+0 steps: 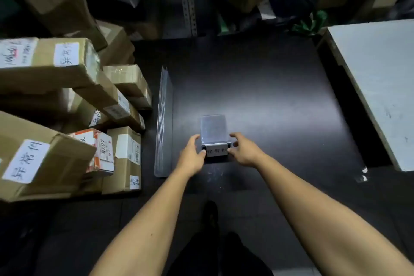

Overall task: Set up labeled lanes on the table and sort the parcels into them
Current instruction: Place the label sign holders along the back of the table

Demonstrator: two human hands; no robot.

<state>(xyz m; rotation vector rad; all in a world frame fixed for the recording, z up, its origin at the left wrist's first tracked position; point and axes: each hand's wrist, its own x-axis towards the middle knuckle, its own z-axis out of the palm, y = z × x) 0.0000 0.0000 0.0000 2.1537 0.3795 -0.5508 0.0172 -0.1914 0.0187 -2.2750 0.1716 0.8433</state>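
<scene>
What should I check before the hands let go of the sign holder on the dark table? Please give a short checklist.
1. Sign holder rests on the dark table: ok.
2. Left hand and right hand each touch one side: ok.
3. Label faces the person: ok.
4. Label wording readable: cannot tell, blurred.
5. Clear divider strips lie apart from the holder: ok.
6. Parcels sorted into lanes: not ok, piled at the left.
</scene>
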